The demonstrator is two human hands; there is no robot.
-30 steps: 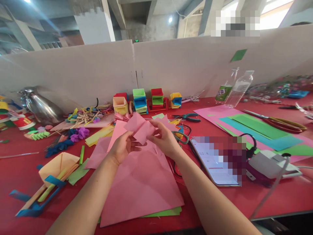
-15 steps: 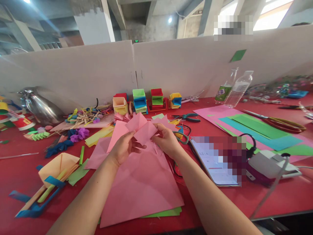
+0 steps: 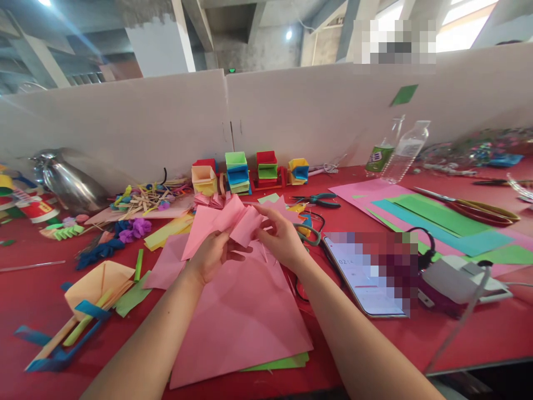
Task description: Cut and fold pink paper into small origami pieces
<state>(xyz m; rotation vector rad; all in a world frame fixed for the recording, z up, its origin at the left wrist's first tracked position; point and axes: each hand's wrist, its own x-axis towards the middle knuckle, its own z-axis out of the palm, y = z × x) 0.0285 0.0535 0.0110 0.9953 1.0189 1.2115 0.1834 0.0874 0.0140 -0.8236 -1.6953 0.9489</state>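
Both my hands hold a small piece of folded pink paper [image 3: 239, 219] above the red table [image 3: 25, 289]. My left hand [image 3: 214, 253] pinches its lower left part with closed fingers. From the right, my right hand [image 3: 283, 236] grips the paper's right edge between thumb and fingers. Below them lies a large pink sheet [image 3: 237, 316] on a green sheet [image 3: 283, 362].
Small coloured paper boxes [image 3: 245, 169] stand by the white partition. Teal-handled pliers [image 3: 320, 199], a phone [image 3: 362, 275], two plastic bottles [image 3: 395, 150], scissors [image 3: 474, 206] on green, blue and pink sheets lie to the right. A metal kettle [image 3: 69, 180], sticks and paper scraps are on the left.
The folded pink paper has been pressed flatter and tilted slightly; my fingers have shifted along it. The hands stay in about the same place.
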